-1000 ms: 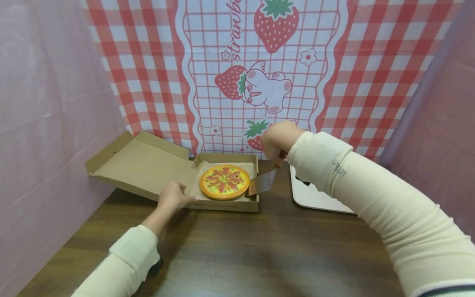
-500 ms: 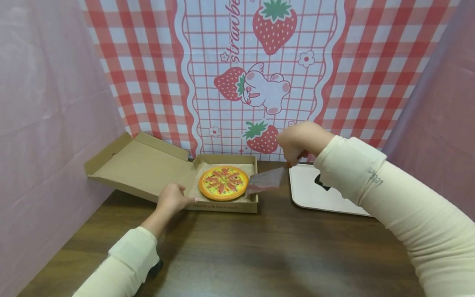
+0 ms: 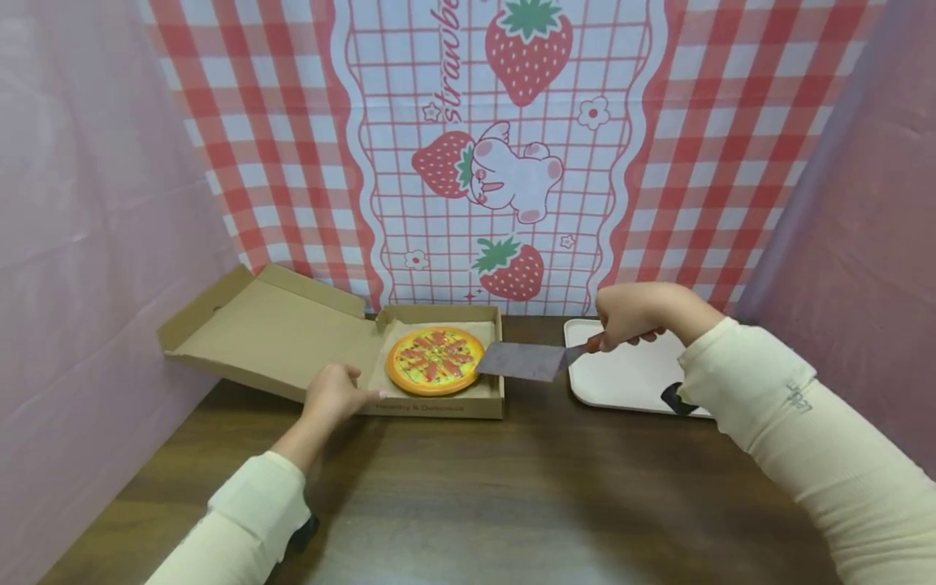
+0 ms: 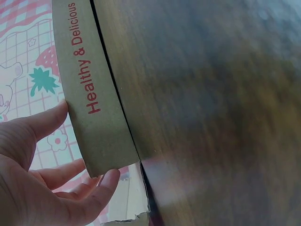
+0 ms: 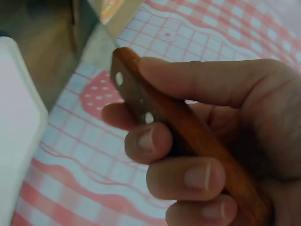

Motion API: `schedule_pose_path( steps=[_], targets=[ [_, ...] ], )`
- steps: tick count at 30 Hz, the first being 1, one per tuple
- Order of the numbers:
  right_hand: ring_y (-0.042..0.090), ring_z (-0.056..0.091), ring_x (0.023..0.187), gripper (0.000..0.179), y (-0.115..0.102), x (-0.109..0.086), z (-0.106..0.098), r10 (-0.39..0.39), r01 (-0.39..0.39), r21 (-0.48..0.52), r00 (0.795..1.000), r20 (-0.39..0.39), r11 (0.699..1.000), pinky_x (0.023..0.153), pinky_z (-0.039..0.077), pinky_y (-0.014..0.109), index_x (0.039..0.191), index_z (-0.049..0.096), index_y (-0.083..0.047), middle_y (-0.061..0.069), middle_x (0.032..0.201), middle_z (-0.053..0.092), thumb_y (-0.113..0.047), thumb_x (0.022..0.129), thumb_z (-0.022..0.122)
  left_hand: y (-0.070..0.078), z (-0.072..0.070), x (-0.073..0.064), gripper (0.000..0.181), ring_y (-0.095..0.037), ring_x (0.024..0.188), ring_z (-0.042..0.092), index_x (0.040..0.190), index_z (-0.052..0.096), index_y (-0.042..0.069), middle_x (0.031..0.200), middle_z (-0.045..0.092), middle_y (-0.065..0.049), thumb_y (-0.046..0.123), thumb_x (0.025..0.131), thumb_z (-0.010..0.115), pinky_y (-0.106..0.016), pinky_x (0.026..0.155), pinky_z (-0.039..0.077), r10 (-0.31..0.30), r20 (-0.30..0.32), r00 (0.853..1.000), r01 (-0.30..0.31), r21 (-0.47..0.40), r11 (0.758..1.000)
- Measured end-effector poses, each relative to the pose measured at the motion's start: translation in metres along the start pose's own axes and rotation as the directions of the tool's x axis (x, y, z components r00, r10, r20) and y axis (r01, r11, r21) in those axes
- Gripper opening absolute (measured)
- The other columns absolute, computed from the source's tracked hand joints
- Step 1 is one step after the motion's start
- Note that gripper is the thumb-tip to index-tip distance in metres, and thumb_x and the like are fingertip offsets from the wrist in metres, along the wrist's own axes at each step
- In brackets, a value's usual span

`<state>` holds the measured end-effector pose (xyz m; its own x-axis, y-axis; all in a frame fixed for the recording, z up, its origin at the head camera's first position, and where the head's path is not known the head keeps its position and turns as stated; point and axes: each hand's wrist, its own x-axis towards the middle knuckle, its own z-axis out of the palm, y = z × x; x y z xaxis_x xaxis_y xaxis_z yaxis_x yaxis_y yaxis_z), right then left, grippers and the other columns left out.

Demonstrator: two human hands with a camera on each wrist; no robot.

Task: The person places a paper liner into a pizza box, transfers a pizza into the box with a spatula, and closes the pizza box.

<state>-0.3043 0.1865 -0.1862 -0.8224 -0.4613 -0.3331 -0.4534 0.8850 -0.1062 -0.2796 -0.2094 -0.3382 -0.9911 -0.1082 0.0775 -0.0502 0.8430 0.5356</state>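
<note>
A round pizza [image 3: 435, 361] with an orange crust and red strips on top lies on paper inside an opened cardboard pizza box [image 3: 439, 406]. My left hand [image 3: 332, 398] holds the box at its front left corner; in the left wrist view the thumb lies on the wall's top edge and the fingers curl by the corner. The right hand [image 3: 632, 313] grips the wooden handle [image 5: 188, 127] of a metal spatula [image 3: 521, 361]. Its flat blade reaches across the box's right wall, with the tip right at the pizza's edge.
The box lid [image 3: 285, 329] lies folded back to the left, towards the pink side curtain [image 3: 88, 244]. A white tray [image 3: 614, 374] sits on the wooden table [image 3: 512, 487] at the right, partly under my right hand. A strawberry-print cloth [image 3: 504, 268] hangs behind.
My right hand has moved right and down, bringing the spatula from a steep tilt to a flatter one. The pizza and my left hand keep their places at the box.
</note>
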Motion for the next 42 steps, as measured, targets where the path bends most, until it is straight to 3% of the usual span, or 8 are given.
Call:
schedule_pose_path(
  steps=[13, 21, 26, 30, 33, 35, 37, 42],
  targets=[
    [0.009, 0.039, 0.043, 0.02, 0.027, 0.001, 0.056, 0.01, -0.007, 0.224, 1.0, -0.013, 0.975, 0.039, 0.033, 0.02, 0.077, 0.065, -0.008, 0.002, 0.058, 0.052, -0.023, 0.091, 0.065, -0.001, 0.0, -0.001, 0.061, -0.042, 0.103, 0.059, 0.117, 0.061, -0.013, 0.11, 0.064, -0.028, 0.03, 0.078, 0.082, -0.05, 0.09, 0.049, 0.004, -0.012, 1.0, -0.005, -0.008, 1.0],
    [0.008, 0.039, 0.04, 0.027, 0.022, -0.002, 0.088, 0.05, -0.009, 0.41, 0.995, -0.089, 0.912, 0.037, 0.032, 0.019, 0.069, 0.063, -0.007, 0.0, 0.053, 0.05, -0.023, 0.091, 0.066, -0.001, 0.0, -0.001, 0.062, -0.043, 0.103, 0.059, 0.117, 0.061, -0.013, 0.111, 0.064, -0.029, 0.03, 0.077, 0.082, -0.05, 0.09, 0.049, 0.01, -0.005, 1.0, -0.01, -0.004, 1.0],
    [0.008, 0.044, 0.042, 0.021, 0.018, -0.004, 0.103, 0.08, -0.014, 0.621, 0.994, -0.078, 0.784, 0.039, 0.038, 0.02, 0.075, 0.066, -0.002, 0.002, 0.057, 0.054, -0.018, 0.09, 0.067, -0.001, 0.0, 0.0, 0.062, -0.043, 0.103, 0.06, 0.117, 0.062, -0.012, 0.111, 0.064, -0.029, 0.03, 0.077, 0.082, -0.05, 0.09, 0.049, 0.011, -0.006, 1.0, -0.011, -0.003, 1.0],
    [0.008, 0.051, 0.045, 0.018, 0.017, -0.007, 0.113, 0.053, -0.021, 0.783, 0.998, -0.016, 0.621, 0.042, 0.047, 0.021, 0.09, 0.065, 0.007, 0.006, 0.063, 0.058, -0.011, 0.09, 0.063, -0.001, 0.0, 0.0, 0.06, -0.042, 0.103, 0.06, 0.117, 0.062, -0.012, 0.111, 0.064, -0.028, 0.03, 0.078, 0.082, -0.049, 0.09, 0.049, 0.013, -0.01, 1.0, -0.013, -0.005, 1.0],
    [0.008, 0.054, 0.048, 0.02, 0.016, -0.008, 0.118, 0.012, -0.038, 0.857, 0.999, 0.037, 0.514, 0.044, 0.05, 0.02, 0.093, 0.061, 0.01, 0.009, 0.067, 0.059, -0.01, 0.093, 0.061, -0.001, 0.0, -0.001, 0.059, -0.042, 0.103, 0.06, 0.116, 0.063, -0.011, 0.11, 0.064, -0.028, 0.03, 0.078, 0.082, -0.049, 0.09, 0.049, 0.012, -0.013, 1.0, -0.012, -0.006, 1.0],
    [0.007, 0.055, 0.049, 0.02, 0.015, -0.009, 0.122, -0.002, -0.042, 0.884, 0.999, 0.048, 0.466, 0.044, 0.05, 0.019, 0.09, 0.061, 0.008, 0.009, 0.068, 0.06, -0.011, 0.094, 0.061, -0.001, 0.0, -0.001, 0.059, -0.042, 0.102, 0.06, 0.116, 0.063, -0.011, 0.11, 0.064, -0.028, 0.03, 0.078, 0.082, -0.049, 0.09, 0.049, 0.011, -0.013, 1.0, -0.011, -0.007, 1.0],
    [0.006, 0.054, 0.049, 0.023, 0.014, -0.009, 0.125, -0.007, -0.034, 0.899, 0.999, 0.041, 0.437, 0.043, 0.047, 0.017, 0.089, 0.062, 0.008, 0.008, 0.067, 0.061, -0.014, 0.095, 0.061, -0.001, 0.0, -0.001, 0.06, -0.042, 0.102, 0.06, 0.116, 0.063, -0.011, 0.11, 0.065, -0.028, 0.03, 0.078, 0.082, -0.049, 0.09, 0.049, 0.009, -0.012, 1.0, -0.009, -0.009, 1.0],
    [0.003, 0.053, 0.048, 0.032, 0.009, -0.011, 0.132, 0.017, -0.017, 0.934, 1.0, 0.012, 0.357, 0.043, 0.045, 0.014, 0.104, 0.058, 0.015, 0.006, 0.072, 0.065, -0.016, 0.097, 0.055, -0.002, 0.001, -0.001, 0.06, -0.042, 0.102, 0.06, 0.116, 0.063, -0.012, 0.109, 0.065, -0.028, 0.03, 0.078, 0.082, -0.049, 0.089, 0.05, 0.014, -0.011, 1.0, -0.014, -0.006, 1.0]
  ],
)
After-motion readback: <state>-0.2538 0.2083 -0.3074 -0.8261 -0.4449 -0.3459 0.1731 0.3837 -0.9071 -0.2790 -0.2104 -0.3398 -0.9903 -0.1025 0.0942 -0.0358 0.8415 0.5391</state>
